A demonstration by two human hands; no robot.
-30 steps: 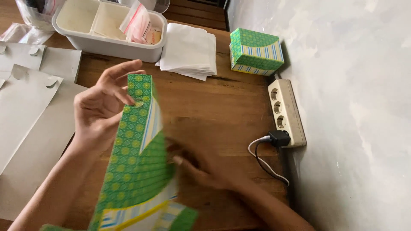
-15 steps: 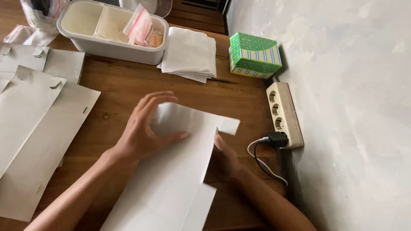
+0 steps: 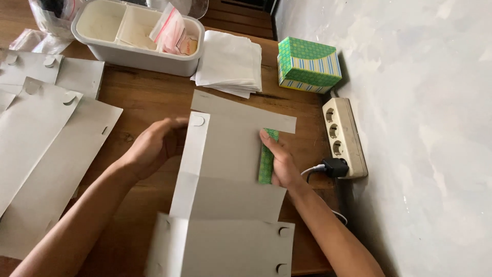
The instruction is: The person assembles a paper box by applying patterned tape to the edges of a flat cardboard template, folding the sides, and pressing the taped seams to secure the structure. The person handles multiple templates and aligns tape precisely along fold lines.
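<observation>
A flat cardboard box blank [image 3: 225, 174] lies grey side up on the wooden table [image 3: 148, 92], in front of me. My right hand [image 3: 279, 161] pinches its right edge and folds a narrow green patterned flap [image 3: 267, 156] over onto the grey face. My left hand [image 3: 154, 146] grips the blank's left flap with curled fingers. The blank's near end reaches the bottom of the view.
A finished green patterned box [image 3: 307, 64] stands at the back right. A stack of white paper sheets [image 3: 230, 64] and a white divided tray [image 3: 136, 36] with a small plastic bag sit behind. More grey blanks [image 3: 41, 133] lie left. A power strip [image 3: 343, 136] lies right, by the wall.
The blank was held upright with its green side showing, then was laid flat grey side up. My right hand has now folded the green side flap over its right edge.
</observation>
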